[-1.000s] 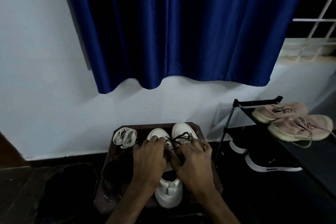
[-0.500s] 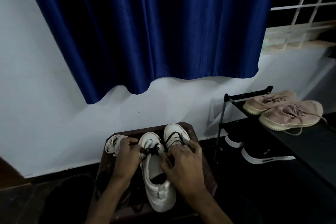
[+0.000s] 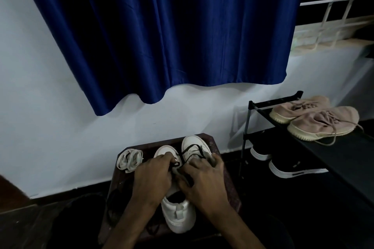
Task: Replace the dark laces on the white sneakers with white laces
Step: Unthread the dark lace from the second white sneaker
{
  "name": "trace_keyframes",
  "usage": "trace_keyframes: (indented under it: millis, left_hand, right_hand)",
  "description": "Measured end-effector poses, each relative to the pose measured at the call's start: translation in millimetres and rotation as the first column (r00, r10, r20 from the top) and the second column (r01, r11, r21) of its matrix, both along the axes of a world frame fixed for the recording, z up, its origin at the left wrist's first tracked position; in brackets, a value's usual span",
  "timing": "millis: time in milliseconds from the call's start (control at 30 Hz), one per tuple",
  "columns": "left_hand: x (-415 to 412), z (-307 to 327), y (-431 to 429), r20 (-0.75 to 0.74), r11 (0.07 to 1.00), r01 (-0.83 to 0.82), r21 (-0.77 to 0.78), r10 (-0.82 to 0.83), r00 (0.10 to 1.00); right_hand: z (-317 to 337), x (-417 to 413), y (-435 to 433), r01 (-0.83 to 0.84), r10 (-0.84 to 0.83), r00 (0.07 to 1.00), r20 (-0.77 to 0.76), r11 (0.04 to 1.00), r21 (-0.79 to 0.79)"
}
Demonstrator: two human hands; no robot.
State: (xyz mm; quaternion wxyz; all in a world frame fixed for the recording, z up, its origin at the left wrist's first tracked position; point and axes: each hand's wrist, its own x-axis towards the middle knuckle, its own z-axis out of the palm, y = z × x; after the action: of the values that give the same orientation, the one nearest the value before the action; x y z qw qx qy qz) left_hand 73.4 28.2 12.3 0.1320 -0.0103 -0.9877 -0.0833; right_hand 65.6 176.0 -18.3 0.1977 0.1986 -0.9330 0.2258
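Note:
Two white sneakers stand side by side on a small dark wooden stool [image 3: 222,180]. The left sneaker [image 3: 178,214] points away from me, its heel nearest. My left hand [image 3: 151,178] and my right hand [image 3: 202,180] both lie over its lacing area, fingers curled, pinching the dark lace [image 3: 177,164] near the toe end. The right sneaker [image 3: 194,145] still carries its dark lace [image 3: 194,152]. A bundle of white laces [image 3: 129,158] lies on the stool's far left corner.
A black shoe rack [image 3: 323,159] stands to the right, with pink sneakers [image 3: 321,123] on top and black shoes [image 3: 291,168] below. A blue curtain [image 3: 172,36] hangs on the white wall behind. A dark rounded object [image 3: 77,218] sits on the floor at the left.
My left hand has moved back in from the left and now meets my right hand over the left sneaker's laces. The view has shifted slightly.

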Motion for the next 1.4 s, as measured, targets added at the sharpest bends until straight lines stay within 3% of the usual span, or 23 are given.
trace_keyframes:
  millis: [133, 233, 400, 500, 533, 600, 633, 667, 767, 867, 933, 1000, 1067, 1400]
  left_hand:
    - [2.8, 0.4, -0.5, -0.047, 0.987, -0.117, 0.109, 0.123, 0.991]
    - [3.6, 0.9, -2.2, -0.078, 0.984, -0.139, 0.109, 0.148, 0.986]
    - [1.6, -0.3, 0.6, -0.124, 0.995, -0.096, -0.009, 0.094, 0.988]
    - [-1.4, 15.1, -6.8, -0.257, 0.944, -0.212, 0.254, 0.277, 0.926]
    - [-5.9, 22.2, -18.1, -0.281, 0.890, -0.242, 0.387, 0.364, 0.888]
    - [-16.6, 39.2, -46.2, -0.220, 0.681, -0.212, 0.701, 0.490, 0.844]
    - [-19.9, 43.8, -61.1, -0.175, 0.587, -0.186, 0.788, 0.504, 0.846]
    - [-20.1, 46.1, -71.2, -0.125, 0.581, -0.218, 0.784, 0.493, 0.861]
    - [-5.4, 40.7, -73.7, -0.028, 0.792, -0.314, 0.524, 0.385, 0.923]
    - [9.0, 34.3, -50.8, -0.104, 0.925, -0.115, 0.363, 0.163, 0.981]
    - [8.3, 31.3, -30.6, -0.059, 0.977, 0.015, 0.211, -0.003, 0.998]
    - [4.9, 25.4, -12.0, 0.053, 0.991, 0.087, 0.098, -0.092, 0.994]
    - [2.2, 22.1, -3.4, 0.114, 0.997, 0.082, 0.010, -0.083, 0.990]
    - [3.4, 23.6, 8.1, 0.057, 0.949, -0.071, -0.307, 0.092, 0.994]
  right_hand:
    - [11.0, 4.6, 3.3, -0.018, 0.010, 0.999, 0.041, 0.981, 0.194]
    - [18.5, 14.3, -7.6, 0.066, -0.051, 0.997, -0.056, 0.950, 0.304]
    - [18.7, 21.4, -13.5, 0.170, -0.148, 0.984, -0.102, 0.951, 0.259]
    - [20.0, 24.1, -17.5, 0.171, -0.148, 0.984, -0.101, 0.942, 0.289]
    - [20.2, 25.3, -18.8, 0.173, -0.152, 0.984, -0.093, 0.939, 0.298]
    - [18.8, 24.7, -19.7, 0.176, -0.155, 0.984, -0.092, 0.933, 0.314]
    - [17.4, 24.5, -19.6, 0.169, -0.152, 0.985, -0.077, 0.934, 0.316]
    - [16.4, 24.8, -19.4, 0.158, -0.147, 0.987, -0.060, 0.937, 0.312]
    - [15.4, 25.5, -20.1, 0.161, -0.146, 0.986, -0.076, 0.950, 0.267]
    - [13.3, 25.1, -22.3, 0.181, -0.154, 0.979, -0.136, 0.961, 0.210]
    - [13.0, 24.4, -22.7, 0.195, -0.167, 0.973, -0.156, 0.963, 0.186]
    - [9.2, 23.3, -21.2, 0.202, -0.170, 0.972, -0.164, 0.959, 0.198]
    - [6.1, 23.2, -21.1, 0.209, -0.180, 0.972, -0.149, 0.956, 0.207]
    - [6.1, 22.5, -20.6, 0.227, -0.201, 0.969, -0.143, 0.955, 0.190]
